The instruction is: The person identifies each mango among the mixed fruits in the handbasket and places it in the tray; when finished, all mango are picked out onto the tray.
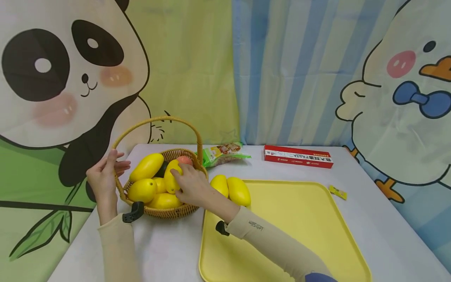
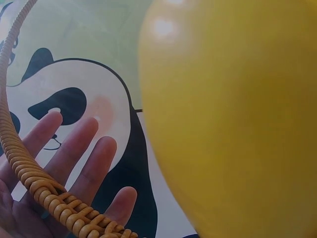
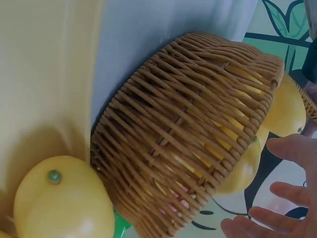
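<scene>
A wicker basket with a tall handle holds several yellow mangoes, a dark object and a reddish round fruit. At the handle's left base is my left hand; its fingers stretch out behind the wicker in the left wrist view. My right hand is over the basket's right side, beside an upright mango. Its thumb and fingers are spread with nothing between them in the right wrist view. Whether its fingertips touch the fruit, I cannot tell.
Two mangoes lie at the back left corner of a yellow tray. Behind are a green packet and a red pasta box. A small yellow sachet lies right of the tray.
</scene>
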`<move>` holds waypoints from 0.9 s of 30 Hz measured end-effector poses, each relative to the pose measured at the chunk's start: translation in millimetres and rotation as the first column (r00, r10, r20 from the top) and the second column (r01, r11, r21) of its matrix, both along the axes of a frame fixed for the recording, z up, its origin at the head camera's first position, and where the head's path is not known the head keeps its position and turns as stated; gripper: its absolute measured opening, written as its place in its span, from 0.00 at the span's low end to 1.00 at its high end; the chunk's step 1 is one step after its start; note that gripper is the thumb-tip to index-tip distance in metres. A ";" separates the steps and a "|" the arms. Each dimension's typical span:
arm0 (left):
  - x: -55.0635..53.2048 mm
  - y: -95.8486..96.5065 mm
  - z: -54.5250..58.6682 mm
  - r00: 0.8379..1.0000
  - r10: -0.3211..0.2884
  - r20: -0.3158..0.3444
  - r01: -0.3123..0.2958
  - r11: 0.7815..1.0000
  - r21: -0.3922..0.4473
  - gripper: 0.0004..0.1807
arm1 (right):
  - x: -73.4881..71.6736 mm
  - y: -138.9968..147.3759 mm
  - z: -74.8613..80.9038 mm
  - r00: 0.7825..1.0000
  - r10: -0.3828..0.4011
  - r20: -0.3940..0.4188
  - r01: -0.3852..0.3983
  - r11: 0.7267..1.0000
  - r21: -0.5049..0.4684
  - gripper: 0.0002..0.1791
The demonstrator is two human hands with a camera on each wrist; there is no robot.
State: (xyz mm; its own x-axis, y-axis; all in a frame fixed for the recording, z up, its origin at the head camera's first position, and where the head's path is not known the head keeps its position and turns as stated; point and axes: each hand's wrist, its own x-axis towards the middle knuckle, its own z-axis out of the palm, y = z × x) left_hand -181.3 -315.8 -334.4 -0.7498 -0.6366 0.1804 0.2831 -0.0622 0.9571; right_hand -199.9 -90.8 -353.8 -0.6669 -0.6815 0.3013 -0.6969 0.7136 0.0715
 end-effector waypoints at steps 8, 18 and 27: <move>0.8 0.3 -0.4 1.000 -0.001 0.009 0.001 1.000 0.012 0.24 | -2.1 -13.3 -5.2 0.999 0.025 0.043 -0.029 0.995 0.095 0.30; -0.6 0.6 -1.5 1.000 0.002 -0.004 -0.002 1.000 -0.001 0.23 | -3.4 -20.3 -13.0 0.998 0.058 -0.004 -0.056 0.984 0.170 0.30; -0.4 -0.4 -1.9 1.000 0.006 -0.012 -0.006 1.000 -0.012 0.22 | -4.1 -29.7 -13.2 0.993 0.061 -0.101 -0.033 0.966 0.257 0.27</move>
